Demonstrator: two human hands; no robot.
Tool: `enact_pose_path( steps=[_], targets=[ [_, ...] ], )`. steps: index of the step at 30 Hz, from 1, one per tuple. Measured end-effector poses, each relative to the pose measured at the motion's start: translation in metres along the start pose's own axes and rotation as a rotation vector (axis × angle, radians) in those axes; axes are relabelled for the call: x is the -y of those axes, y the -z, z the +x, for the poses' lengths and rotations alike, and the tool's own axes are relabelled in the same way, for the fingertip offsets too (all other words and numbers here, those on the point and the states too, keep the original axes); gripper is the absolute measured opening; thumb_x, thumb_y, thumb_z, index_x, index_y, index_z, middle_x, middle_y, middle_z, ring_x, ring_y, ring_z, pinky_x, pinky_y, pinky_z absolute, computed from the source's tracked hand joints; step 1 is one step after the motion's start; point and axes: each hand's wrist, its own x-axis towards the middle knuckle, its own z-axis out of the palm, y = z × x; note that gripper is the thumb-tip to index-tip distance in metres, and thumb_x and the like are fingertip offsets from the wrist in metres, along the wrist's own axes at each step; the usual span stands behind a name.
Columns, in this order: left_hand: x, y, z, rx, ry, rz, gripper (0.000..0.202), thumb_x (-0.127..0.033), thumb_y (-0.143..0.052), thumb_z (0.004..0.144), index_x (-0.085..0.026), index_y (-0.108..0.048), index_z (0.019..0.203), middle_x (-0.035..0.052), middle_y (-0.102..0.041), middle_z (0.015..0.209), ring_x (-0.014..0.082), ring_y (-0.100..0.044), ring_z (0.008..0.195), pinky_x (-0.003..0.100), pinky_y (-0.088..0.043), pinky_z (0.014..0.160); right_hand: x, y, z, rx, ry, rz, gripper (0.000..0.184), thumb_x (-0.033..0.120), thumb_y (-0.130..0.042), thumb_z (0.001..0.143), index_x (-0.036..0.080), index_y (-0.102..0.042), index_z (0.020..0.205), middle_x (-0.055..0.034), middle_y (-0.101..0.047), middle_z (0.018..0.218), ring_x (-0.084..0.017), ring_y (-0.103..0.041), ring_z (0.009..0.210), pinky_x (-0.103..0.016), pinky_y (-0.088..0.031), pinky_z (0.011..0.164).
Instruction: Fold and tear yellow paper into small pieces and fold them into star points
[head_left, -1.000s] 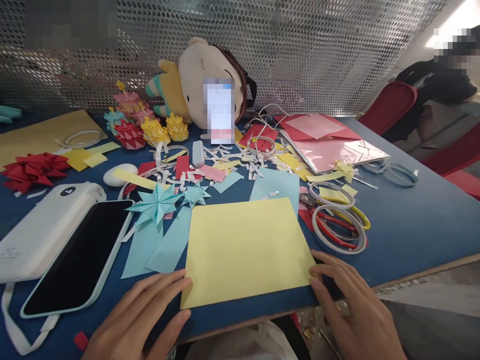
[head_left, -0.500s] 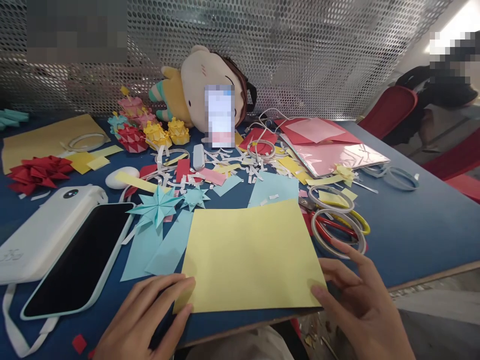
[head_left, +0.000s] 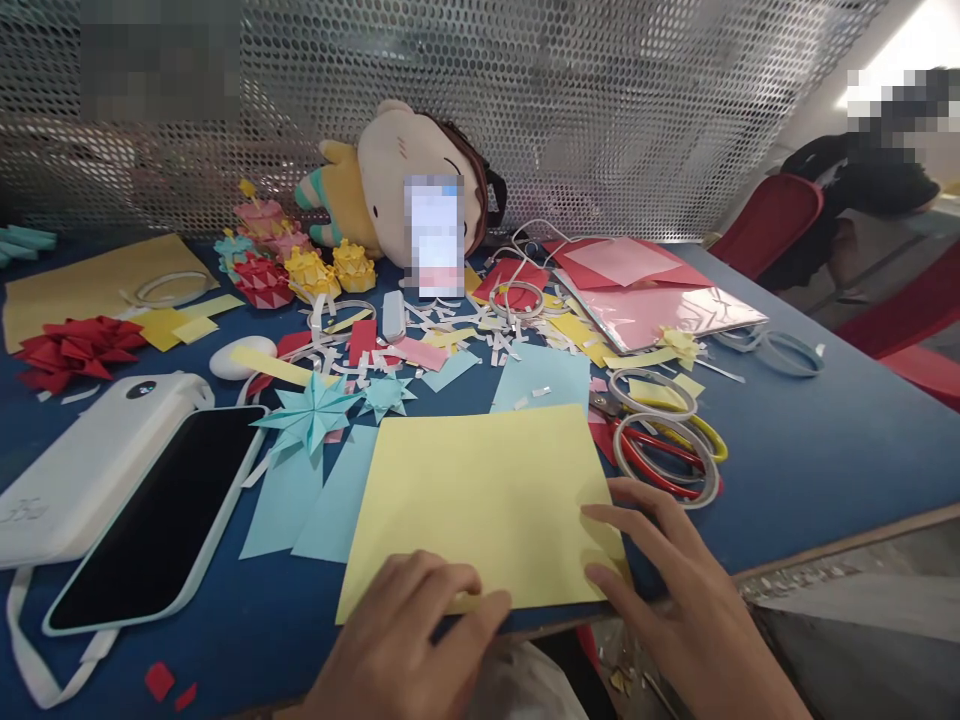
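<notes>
A yellow paper sheet (head_left: 480,495) lies flat on the blue table (head_left: 810,460) near its front edge. My left hand (head_left: 409,645) rests on the sheet's near edge, fingers curled and pinching the paper. My right hand (head_left: 675,590) lies on the sheet's right near corner with its fingers spread and pressing down. Light blue paper pieces (head_left: 315,495) lie partly under the sheet's left side.
A black phone (head_left: 154,520) and a white power bank (head_left: 82,460) sit at left. Red scissors and tape rings (head_left: 664,450) lie right of the sheet. Paper stars (head_left: 311,410), scraps, folded flowers (head_left: 300,265), a plush toy (head_left: 409,180) and pink sheets (head_left: 660,305) fill the back. A person sits at far right.
My left hand slid right onto the sheet's near edge and curled its fingers. My right hand moved left onto the right corner. The sheet turned slightly.
</notes>
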Motion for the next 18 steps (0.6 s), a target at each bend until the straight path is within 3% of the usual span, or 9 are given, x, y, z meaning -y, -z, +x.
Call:
enact_pose_path(
  steps=[3, 7, 10, 14, 18],
  targets=[
    [-0.01, -0.012, 0.019, 0.026, -0.098, -0.016, 0.026, -0.015, -0.038, 0.098, -0.02, -0.064, 0.098, 0.0028, -0.064, 0.081, 0.0162, -0.057, 0.073, 0.029, -0.044, 0.064, 0.001, -0.002, 0.0, -0.021, 0.001, -0.028, 0.017, 0.024, -0.057, 0.088, 0.027, -0.061, 0.104, -0.0111, -0.06, 0.107, -0.024, -0.068, 0.095, -0.032, -0.061, 0.07],
    [-0.013, -0.027, 0.032, 0.0, -0.185, -0.007, 0.026, -0.015, -0.038, 0.098, -0.018, -0.063, 0.096, 0.0024, -0.061, 0.077, 0.0156, -0.055, 0.067, 0.028, -0.043, 0.059, 0.003, 0.003, -0.003, 0.113, -0.041, 0.095, 0.014, 0.021, -0.054, 0.089, 0.027, -0.059, 0.101, -0.0081, -0.063, 0.099, -0.018, -0.069, 0.084, -0.024, -0.059, 0.064],
    [-0.014, -0.034, 0.036, -0.026, -0.222, 0.015, 0.025, -0.015, -0.038, 0.098, -0.017, -0.063, 0.098, 0.0032, -0.064, 0.081, 0.0162, -0.057, 0.07, 0.03, -0.045, 0.062, 0.005, 0.008, -0.006, 0.177, -0.06, 0.156, 0.017, 0.017, -0.053, 0.089, 0.028, -0.059, 0.101, -0.0069, -0.065, 0.102, -0.019, -0.068, 0.09, -0.025, -0.059, 0.07],
    [-0.016, -0.039, 0.042, -0.061, -0.239, 0.055, 0.026, -0.011, -0.038, 0.097, -0.015, -0.063, 0.097, 0.0048, -0.067, 0.089, 0.0187, -0.06, 0.078, 0.033, -0.046, 0.069, 0.002, 0.009, -0.007, 0.149, -0.054, 0.149, 0.016, 0.018, -0.054, 0.089, 0.028, -0.061, 0.1, -0.0065, -0.066, 0.103, -0.021, -0.067, 0.092, -0.03, -0.059, 0.074],
    [-0.02, -0.043, 0.05, -0.05, -0.258, 0.061, 0.03, -0.009, -0.035, 0.097, -0.014, -0.064, 0.092, 0.0047, -0.065, 0.084, 0.0181, -0.059, 0.076, 0.032, -0.045, 0.067, -0.004, 0.01, -0.006, 0.162, -0.06, 0.208, 0.017, 0.014, -0.051, 0.091, 0.026, -0.063, 0.094, -0.0062, -0.066, 0.101, -0.019, -0.067, 0.092, -0.027, -0.057, 0.076]
  ],
)
